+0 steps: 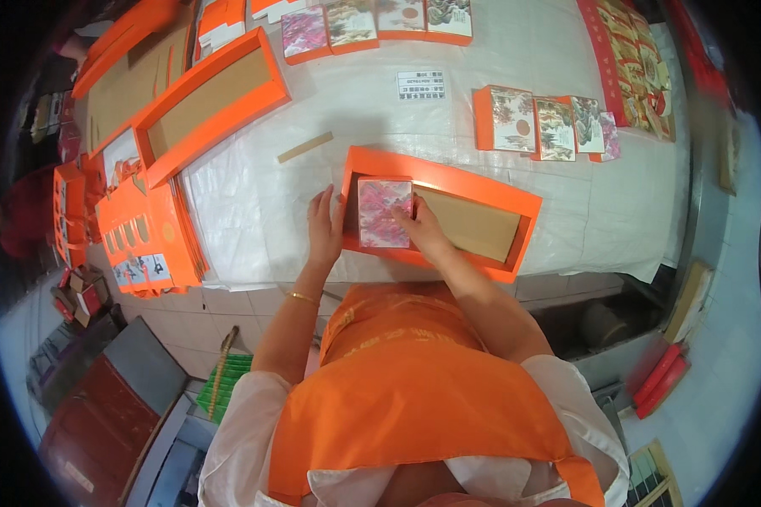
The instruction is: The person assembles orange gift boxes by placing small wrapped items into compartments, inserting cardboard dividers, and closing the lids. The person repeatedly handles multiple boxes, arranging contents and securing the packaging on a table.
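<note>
Pink box [379, 203], one, sits in one orange tray [473, 184], right hand [426, 230] holding.

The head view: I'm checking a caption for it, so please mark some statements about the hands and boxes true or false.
1. The right hand touches the small, flat box with a pink-and-white patterned top. True.
2. That small box is at the right end of the long, orange-walled tray with a brown bottom. False: it is at the left end.
3. The left hand is at the tray's left end. True.
4. The thin, straight tan strip lies inside this tray. False: the strip lies apart from it, on the white sheet covering the table.
5. The person's apron is green. False: the apron is orange.
</note>
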Demonstrator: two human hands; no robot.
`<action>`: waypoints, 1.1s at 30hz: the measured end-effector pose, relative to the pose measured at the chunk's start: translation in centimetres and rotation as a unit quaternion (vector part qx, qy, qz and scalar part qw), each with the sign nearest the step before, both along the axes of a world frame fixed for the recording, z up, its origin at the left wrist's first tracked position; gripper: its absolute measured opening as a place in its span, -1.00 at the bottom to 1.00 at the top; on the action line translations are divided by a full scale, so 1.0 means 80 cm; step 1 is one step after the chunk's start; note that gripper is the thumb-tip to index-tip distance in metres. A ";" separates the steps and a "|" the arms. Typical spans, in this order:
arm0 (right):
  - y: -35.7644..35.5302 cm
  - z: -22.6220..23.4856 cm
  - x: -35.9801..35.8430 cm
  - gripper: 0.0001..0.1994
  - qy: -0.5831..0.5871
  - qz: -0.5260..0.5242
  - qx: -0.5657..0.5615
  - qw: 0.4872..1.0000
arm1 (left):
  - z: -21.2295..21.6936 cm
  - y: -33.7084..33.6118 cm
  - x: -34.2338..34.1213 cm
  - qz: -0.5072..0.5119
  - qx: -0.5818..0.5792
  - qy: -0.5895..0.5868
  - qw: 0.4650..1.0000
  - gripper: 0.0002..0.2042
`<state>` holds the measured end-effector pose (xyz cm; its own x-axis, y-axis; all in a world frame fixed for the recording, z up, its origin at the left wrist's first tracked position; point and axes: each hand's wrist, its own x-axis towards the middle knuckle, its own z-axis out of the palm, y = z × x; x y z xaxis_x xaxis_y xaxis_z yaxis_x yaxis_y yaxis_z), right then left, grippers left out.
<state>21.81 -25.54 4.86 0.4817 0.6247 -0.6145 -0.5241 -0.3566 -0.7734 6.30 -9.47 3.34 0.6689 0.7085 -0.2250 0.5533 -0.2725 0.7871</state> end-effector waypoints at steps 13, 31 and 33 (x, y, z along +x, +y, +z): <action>0.005 -0.025 -0.044 -0.57 0.009 -0.199 -0.013 0.980 | -0.035 -0.005 -0.002 -0.061 0.034 -0.026 0.997 -0.48; -0.018 -0.020 -0.021 -0.46 -0.045 -0.092 0.001 0.995 | 0.021 -0.016 -0.042 -0.371 0.121 -0.069 0.918 -0.51; -0.021 -0.021 -0.022 -0.46 -0.056 -0.063 -0.001 0.996 | 0.009 -0.015 -0.046 -0.384 0.153 -0.060 0.908 -0.50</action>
